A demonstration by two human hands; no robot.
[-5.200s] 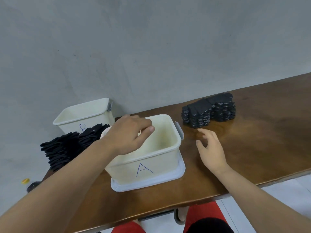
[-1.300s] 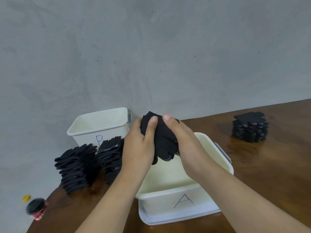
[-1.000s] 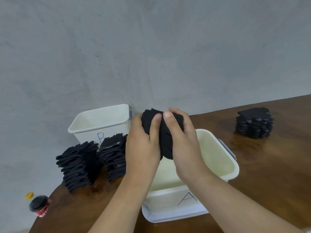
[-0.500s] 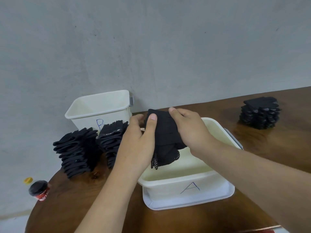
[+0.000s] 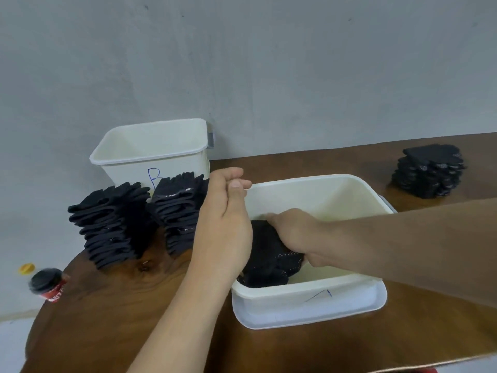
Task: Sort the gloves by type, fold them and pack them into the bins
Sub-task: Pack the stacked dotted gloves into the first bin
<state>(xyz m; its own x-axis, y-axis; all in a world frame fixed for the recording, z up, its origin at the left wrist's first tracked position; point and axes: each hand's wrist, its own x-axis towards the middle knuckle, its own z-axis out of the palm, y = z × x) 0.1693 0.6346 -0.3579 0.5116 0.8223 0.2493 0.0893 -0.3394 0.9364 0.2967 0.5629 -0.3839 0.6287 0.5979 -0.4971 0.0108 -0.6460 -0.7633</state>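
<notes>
1. the right hand [image 5: 293,232] reaches down inside bin a [image 5: 309,294], the near white bin, with its fingers curled over the top of a folded bundle of dotted gloves [image 5: 269,262].
2. the bundle sits low in the bin's near-left corner, against the left wall. its long axis seems to run near to far along that wall.
3. the left hand [image 5: 226,219] hovers over the bin's left rim, just left of the bundle. its fingers are loosely curled with the thumb by the forefinger, and it holds nothing.
4. the bundle lies directly under the right hand and slightly right of and below the left. letting go therefore looks like a job for the right hand alone, with no need to shift sideways.
5. the stack of dotted gloves [image 5: 430,170] stands far right on the table [image 5: 134,305], well apart from bin a. the right hand is the nearer one for fetching more.
6. two stacks of plain black gloves [image 5: 113,224] stand left of bin a, in front of bin b [image 5: 150,146]. they are near the left hand, and bin b looks unfilled from here.
</notes>
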